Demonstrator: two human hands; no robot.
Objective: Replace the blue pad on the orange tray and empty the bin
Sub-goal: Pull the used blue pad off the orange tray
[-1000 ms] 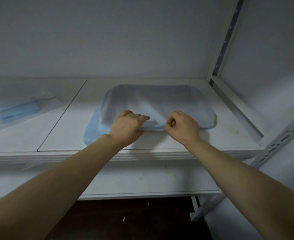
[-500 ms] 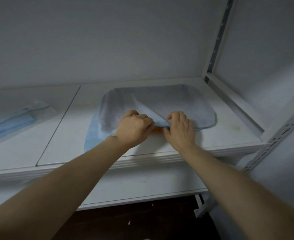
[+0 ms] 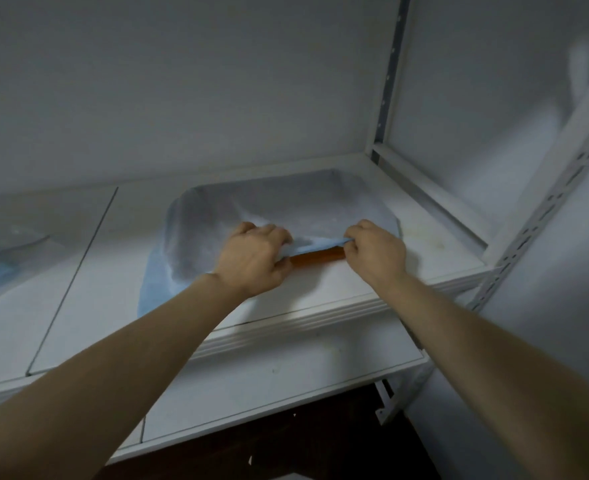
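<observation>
A pale blue pad [image 3: 286,209] lies draped over the orange tray [image 3: 315,258] on the upper white shelf [image 3: 113,271]. Only a strip of the tray's near rim shows, between my two hands. My left hand [image 3: 255,258] grips the pad's front edge left of that strip. My right hand [image 3: 372,247] pinches the same edge on the right and holds it lifted off the rim. The pad's left corner hangs down onto the shelf. No bin is in view.
A clear plastic packet [image 3: 5,258] with blue pads inside lies at the shelf's far left. A white slotted upright [image 3: 542,202] and a side rail bound the shelf on the right. A lower white shelf [image 3: 286,382] sticks out below, above a dark floor.
Both hands have lifted the pad's front edge and moved apart along it, which uncovers the orange rim. The camera has swung left and closer.
</observation>
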